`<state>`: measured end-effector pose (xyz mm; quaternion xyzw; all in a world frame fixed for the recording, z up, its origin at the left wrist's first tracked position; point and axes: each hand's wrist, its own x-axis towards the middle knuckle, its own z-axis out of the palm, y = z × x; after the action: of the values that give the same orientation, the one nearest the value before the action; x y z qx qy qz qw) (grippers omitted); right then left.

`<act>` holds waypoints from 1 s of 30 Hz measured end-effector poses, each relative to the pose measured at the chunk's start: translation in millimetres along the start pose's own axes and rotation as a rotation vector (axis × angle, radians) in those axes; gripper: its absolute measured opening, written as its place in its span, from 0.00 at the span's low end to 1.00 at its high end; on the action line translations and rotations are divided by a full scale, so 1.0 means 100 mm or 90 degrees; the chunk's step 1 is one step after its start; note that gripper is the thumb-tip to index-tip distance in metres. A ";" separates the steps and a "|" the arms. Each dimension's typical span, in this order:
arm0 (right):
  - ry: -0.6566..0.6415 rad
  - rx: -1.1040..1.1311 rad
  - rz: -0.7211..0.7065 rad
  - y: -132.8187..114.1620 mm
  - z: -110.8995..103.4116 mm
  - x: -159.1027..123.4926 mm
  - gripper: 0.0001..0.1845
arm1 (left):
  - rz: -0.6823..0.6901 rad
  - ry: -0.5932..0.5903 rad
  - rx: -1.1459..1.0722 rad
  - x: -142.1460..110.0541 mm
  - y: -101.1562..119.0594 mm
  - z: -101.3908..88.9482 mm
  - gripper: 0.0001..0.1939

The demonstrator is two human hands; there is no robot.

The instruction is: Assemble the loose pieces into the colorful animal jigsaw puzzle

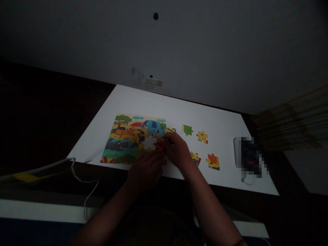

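Note:
A colourful animal jigsaw puzzle [128, 138] lies partly assembled on a white sheet [153, 102], with a white gap near its right side. My right hand [178, 150] is pinched on an orange puzzle piece [159, 145] at that gap. Just below the gap, my left hand [146, 169] rests on the puzzle's lower right edge, fingers curled toward the same piece. Loose pieces lie to the right: a green one [187, 130], a yellow one [202, 137], an orange-and-yellow one [213, 161] and one partly hidden by my right wrist [195, 158].
A blurred dark object [251, 157] sits at the sheet's right edge. A white cable [77, 172] trails off the left front corner. A wall socket [154, 81] is on the wall behind. The room is dim.

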<state>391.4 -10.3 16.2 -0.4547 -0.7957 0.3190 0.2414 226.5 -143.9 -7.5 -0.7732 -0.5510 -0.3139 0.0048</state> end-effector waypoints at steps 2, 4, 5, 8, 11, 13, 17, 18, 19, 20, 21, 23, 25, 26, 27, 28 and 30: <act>0.000 -0.040 -0.013 0.01 0.02 0.01 0.14 | -0.004 -0.005 0.003 0.00 0.00 0.00 0.17; -0.002 -0.070 -0.028 0.02 0.02 0.02 0.15 | -0.012 -0.011 0.006 0.00 0.01 0.00 0.17; -0.002 -0.084 -0.036 0.03 0.03 0.02 0.16 | -0.015 -0.015 0.007 0.00 0.01 0.00 0.18; -0.003 -0.132 -0.055 0.05 0.04 0.01 0.17 | -0.017 -0.025 0.006 0.01 0.01 -0.01 0.18; -0.006 -0.158 -0.062 0.07 0.05 -0.02 0.18 | -0.021 -0.028 0.006 0.02 0.02 -0.03 0.18; 0.002 -0.161 -0.054 0.09 0.06 -0.04 0.18 | -0.032 -0.023 0.010 0.04 0.03 -0.03 0.17; 0.010 -0.172 -0.034 0.09 0.09 -0.04 0.20 | -0.073 -0.038 0.025 0.10 0.05 -0.02 0.23; 0.009 -0.178 -0.030 0.07 0.09 -0.04 0.19 | -0.083 -0.050 0.030 0.11 0.06 -0.02 0.25; 0.006 -0.185 -0.029 0.05 0.08 -0.04 0.19 | -0.091 -0.061 0.034 0.12 0.06 -0.02 0.27; 0.002 -0.193 -0.031 0.03 0.06 -0.05 0.18 | -0.096 -0.070 0.039 0.13 0.06 -0.01 0.28; 0.000 -0.198 -0.035 0.02 0.03 -0.07 0.18 | -0.099 -0.077 0.043 0.14 0.06 -0.01 0.28; 0.014 -0.197 -0.037 0.01 -0.10 -0.13 0.17 | -0.099 -0.085 0.050 0.14 0.06 0.00 0.29; 0.051 -0.181 -0.026 0.06 -0.29 -0.25 0.19 | -0.095 -0.087 0.053 0.13 0.05 0.00 0.29; 0.063 -0.172 -0.020 0.11 -0.39 -0.32 0.21 | -0.093 -0.086 0.053 0.12 0.05 0.01 0.30; 0.068 -0.173 -0.017 0.17 -0.50 -0.39 0.22 | -0.092 -0.085 0.053 0.12 0.05 0.01 0.30; 0.064 -0.181 -0.016 0.24 -0.61 -0.47 0.23 | -0.091 -0.082 0.054 0.12 0.04 0.02 0.30; 0.039 -0.203 -0.015 0.38 -0.78 -0.63 0.24 | -0.093 -0.088 0.059 0.12 0.05 0.02 0.30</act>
<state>495.3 -28.7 35.8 -0.4878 -0.8336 0.1718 0.1940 233.5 -135.2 -1.8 -0.7496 -0.6190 -0.2334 -0.0208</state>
